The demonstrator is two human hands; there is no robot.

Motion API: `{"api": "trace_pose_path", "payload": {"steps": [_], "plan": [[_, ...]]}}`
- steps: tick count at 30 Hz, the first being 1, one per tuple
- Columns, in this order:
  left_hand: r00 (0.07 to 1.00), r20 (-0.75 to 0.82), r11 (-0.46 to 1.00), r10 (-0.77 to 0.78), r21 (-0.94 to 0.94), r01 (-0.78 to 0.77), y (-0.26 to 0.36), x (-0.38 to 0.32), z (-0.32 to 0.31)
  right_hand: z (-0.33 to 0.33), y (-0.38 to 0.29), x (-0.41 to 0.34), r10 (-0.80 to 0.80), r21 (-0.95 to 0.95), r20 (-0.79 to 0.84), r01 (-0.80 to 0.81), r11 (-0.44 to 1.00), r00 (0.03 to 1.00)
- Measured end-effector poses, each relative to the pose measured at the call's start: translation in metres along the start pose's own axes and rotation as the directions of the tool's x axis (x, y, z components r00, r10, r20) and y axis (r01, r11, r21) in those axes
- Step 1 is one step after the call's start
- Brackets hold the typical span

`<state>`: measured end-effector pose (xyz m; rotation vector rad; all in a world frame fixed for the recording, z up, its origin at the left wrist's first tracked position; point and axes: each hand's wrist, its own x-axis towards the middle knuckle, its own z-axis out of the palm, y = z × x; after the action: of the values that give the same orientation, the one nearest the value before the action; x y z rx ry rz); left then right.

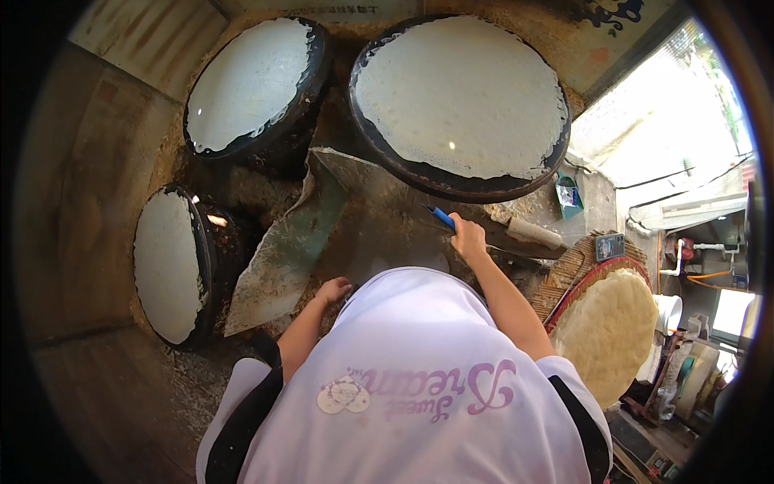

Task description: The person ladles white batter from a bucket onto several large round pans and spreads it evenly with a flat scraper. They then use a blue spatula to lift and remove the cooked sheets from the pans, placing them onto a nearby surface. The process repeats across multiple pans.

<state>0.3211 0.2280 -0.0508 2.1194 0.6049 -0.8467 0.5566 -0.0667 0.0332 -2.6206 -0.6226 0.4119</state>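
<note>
My right hand [469, 239] is closed on the blue handle of a tool [443, 219] with a dark tip, whose exact kind I cannot tell. The tip points toward a large round black griddle [411, 180] covered by a thin pale sheet of batter or crepe [453, 97]. Near my waist is my left hand [334, 290], fingers bent and partly hidden by the shirt; whether it holds anything does not show. A second griddle [305, 106] at the upper left and a third [208, 266] at the left also bear thin pale sheets.
A stack of round flatbreads [608, 333] lies on a red-rimmed round tray at the right, with a phone [609, 247] beside it. A green dustpan [568, 196] and a pale roll [534, 233] are near the large griddle. A bent metal sheet [284, 254] stands between the griddles.
</note>
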Motion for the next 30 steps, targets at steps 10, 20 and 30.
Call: {"api": "trace_pose_path", "payload": {"steps": [10,20,30], "plan": [[0.999,-0.052,0.996,0.014,-0.091,-0.019,0.009,0.001,0.003,-0.021,0.084,-0.036,0.889,0.808,-0.376,-0.377,0.452,0.259],[0.996,-0.042,0.997,0.079,0.007,-0.078,0.021,0.005,-0.012,-0.025,0.06,-0.026,0.883,0.996,-0.077,0.083,0.043,0.463],[0.976,-0.158,0.976,0.149,-0.134,-0.171,0.061,0.006,-0.028,-0.064,0.053,-0.007,0.893,0.889,-0.442,-0.089,0.449,0.088]]}}
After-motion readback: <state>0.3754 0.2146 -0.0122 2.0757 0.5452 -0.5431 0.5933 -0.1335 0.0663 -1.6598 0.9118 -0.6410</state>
